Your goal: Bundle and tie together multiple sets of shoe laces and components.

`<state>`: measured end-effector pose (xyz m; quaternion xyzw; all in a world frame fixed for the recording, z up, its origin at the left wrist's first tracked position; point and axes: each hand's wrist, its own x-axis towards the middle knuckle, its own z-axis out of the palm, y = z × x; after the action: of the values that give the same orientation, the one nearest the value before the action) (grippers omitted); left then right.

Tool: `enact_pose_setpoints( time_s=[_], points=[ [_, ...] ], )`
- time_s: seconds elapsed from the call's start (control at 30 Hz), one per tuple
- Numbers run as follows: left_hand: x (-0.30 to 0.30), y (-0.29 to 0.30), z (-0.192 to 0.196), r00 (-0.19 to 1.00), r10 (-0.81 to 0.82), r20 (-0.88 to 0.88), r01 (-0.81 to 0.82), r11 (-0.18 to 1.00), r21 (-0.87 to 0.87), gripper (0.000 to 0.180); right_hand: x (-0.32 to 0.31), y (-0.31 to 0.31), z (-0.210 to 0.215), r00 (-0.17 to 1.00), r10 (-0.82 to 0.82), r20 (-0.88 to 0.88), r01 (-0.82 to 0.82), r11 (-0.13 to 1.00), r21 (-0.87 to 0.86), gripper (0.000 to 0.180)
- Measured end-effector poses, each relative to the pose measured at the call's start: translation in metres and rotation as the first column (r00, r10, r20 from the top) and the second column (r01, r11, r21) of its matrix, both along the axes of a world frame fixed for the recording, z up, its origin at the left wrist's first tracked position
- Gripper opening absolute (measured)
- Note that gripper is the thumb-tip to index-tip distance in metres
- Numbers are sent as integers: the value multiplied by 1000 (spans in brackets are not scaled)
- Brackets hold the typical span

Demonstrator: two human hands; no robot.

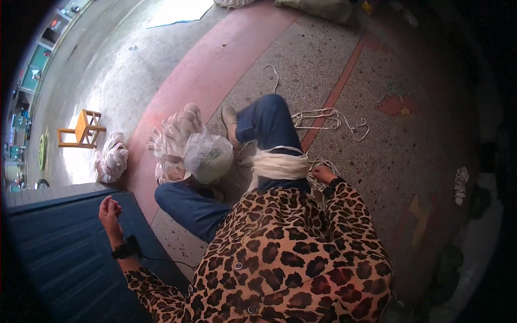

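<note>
A soft, fibrous white yarn bundle (280,166) drapes over the knee; the right hand (323,174) grips its end. Left of it, the left hand (109,210) hangs loosely curled, empty, above speckled terrazzo floor (377,161).

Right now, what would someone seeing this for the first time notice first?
The leopard-print shirt fills the lower middle. Above it, a thick white yarn bundle lies over the knee, with the right hand at its end, while the left hand is raised at lower left. White cord trails across the speckled floor.

The right hand (323,174) grips a white cord bundle (280,165) across the knee, while the left hand (110,210) seemingly pinches thread.
</note>
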<state>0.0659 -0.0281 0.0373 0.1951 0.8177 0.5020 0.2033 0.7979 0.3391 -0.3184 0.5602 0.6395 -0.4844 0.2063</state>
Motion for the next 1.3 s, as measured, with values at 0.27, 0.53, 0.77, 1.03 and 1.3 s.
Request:
enact_pose_setpoints(
  time_s=[0.27, 0.53, 0.77, 1.03, 1.3],
  points=[
    [45, 156, -43, 965, -230, 125, 245, 963, -117, 20, -22, 79, -75, 958, -163, -235, 182, 981, 61, 32],
    [77, 217, -130, 926, -209, 314, 303, 907, -292, 22, -95, 175, -175, 877, -444, -184, 444, 895, -41, 23],
    [81, 238, -161, 963, -75, 259, 166, 922, -351, 18, -175, 223, -181, 777, -627, -47, 608, 768, -201, 45],
    [88, 202, -191, 976, -160, -146, 64, 857, -510, 12, -191, 241, -265, 799, -601, 3, 600, 798, -60, 68],
    [109, 213, -209, 794, -399, -458, -19, 737, -676, 12, -243, 260, -289, 656, -750, 85, 752, 659, 11, 94]
  ],
)
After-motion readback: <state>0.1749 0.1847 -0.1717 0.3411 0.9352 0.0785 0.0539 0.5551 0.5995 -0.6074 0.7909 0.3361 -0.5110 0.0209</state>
